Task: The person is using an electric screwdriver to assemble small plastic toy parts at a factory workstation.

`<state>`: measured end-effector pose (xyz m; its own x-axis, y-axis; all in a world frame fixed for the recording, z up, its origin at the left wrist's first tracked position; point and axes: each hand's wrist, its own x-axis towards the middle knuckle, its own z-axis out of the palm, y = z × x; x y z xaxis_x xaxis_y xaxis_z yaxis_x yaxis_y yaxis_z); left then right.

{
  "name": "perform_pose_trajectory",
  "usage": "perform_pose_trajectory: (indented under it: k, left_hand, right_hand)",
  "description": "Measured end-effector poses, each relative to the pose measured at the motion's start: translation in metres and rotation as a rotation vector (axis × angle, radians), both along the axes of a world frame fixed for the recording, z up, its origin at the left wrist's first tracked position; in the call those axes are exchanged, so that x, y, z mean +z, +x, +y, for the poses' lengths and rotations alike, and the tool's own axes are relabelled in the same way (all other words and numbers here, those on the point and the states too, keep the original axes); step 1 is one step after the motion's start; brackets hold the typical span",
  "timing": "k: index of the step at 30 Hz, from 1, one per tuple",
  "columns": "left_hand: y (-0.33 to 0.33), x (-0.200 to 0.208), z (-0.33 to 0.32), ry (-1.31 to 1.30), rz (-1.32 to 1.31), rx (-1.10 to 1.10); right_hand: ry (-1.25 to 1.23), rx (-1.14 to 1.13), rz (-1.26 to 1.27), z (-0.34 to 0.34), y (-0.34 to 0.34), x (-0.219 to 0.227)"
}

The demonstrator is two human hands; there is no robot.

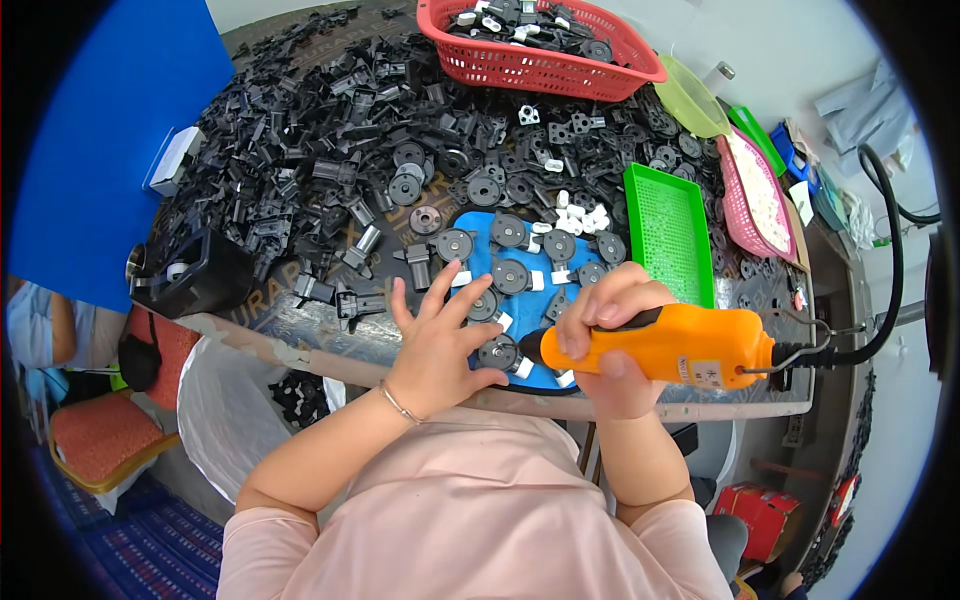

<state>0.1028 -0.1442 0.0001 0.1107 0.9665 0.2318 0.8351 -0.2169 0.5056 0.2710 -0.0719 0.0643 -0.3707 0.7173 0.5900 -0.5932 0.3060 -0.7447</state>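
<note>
My right hand (615, 335) grips an orange electric screwdriver (705, 345), held almost level, its black nose pointing left. That nose is close to a round black plastic part (498, 352) with a white piece at its side; whether the bit touches it I cannot tell. My left hand (438, 345) is open, fingers spread, with thumb and fingertips around that same part and its neighbour (483, 305). Both parts are at the left side of a blue mat (535, 310). More round black parts with white pieces, such as one disc (511, 276), are laid out on the mat.
Heaped black plastic parts (290, 150) cover the table's left and back. A red basket (540, 75) of parts stands behind, a green tray (668, 230) and pink basket (755, 195) to the right. Loose white pieces (582, 215) lie behind the mat. The screwdriver's black cord (890, 270) loops up right.
</note>
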Motion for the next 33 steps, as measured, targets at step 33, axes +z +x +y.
perform_pose_trajectory:
  k: [33]
  left_hand:
    - [0.001, -0.003, -0.002, 0.043, -0.047, -0.012]
  right_hand:
    - [0.033, -0.051, -0.034, 0.004, -0.006, -0.004]
